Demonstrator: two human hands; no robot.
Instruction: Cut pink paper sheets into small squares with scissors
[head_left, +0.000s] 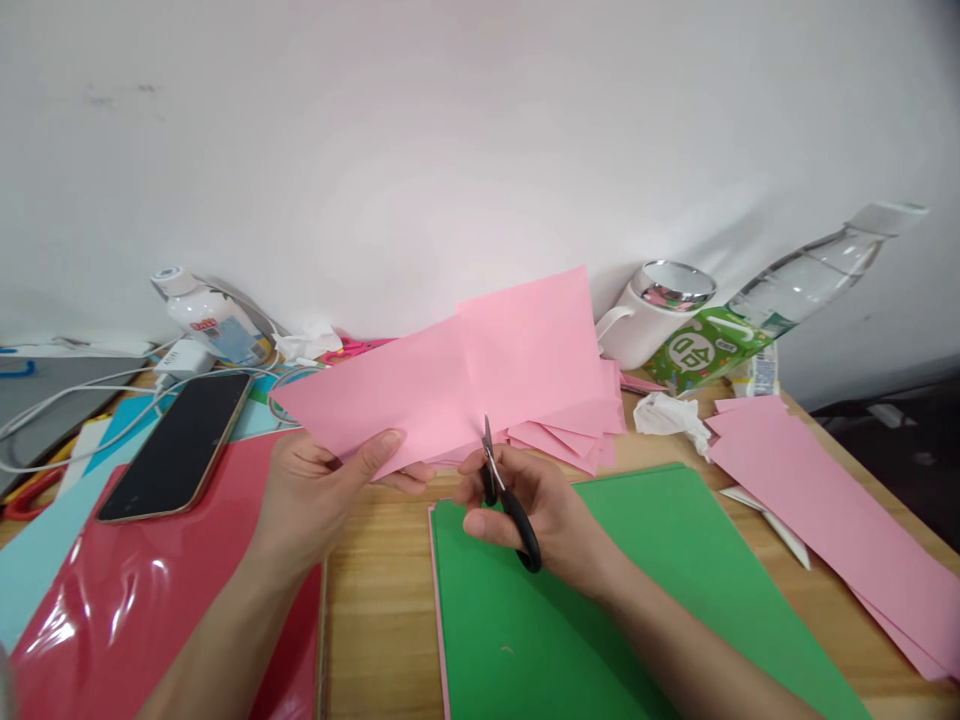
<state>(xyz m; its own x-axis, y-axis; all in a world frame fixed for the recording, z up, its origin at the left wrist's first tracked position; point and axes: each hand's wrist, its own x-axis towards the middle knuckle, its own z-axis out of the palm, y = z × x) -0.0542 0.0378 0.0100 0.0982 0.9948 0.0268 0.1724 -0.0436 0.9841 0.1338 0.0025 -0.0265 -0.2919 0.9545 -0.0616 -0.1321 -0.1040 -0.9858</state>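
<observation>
My left hand (337, 480) pinches the lower left edge of a pink paper sheet (420, 390), thumb on top and fingers beneath. Black-handled scissors (517, 525) are gripped in my right hand (547, 510), blades pointing up at the sheet's lower edge near its middle. A partial slit seems to run upward from the blades, with the right part of the sheet standing at a different angle. Below and behind lie more pink paper pieces (570, 435). Under my right forearm rests a stack of green paper (622, 580).
On the left are a phone (180, 445) on a red plastic-wrapped pack (172, 590), a charger with cables (184, 360) and a small bottle (217, 320). To the right stand a white mug (652, 320), a leaning water bottle (817, 270), a crumpled tissue (675, 420) and pink strips (825, 510).
</observation>
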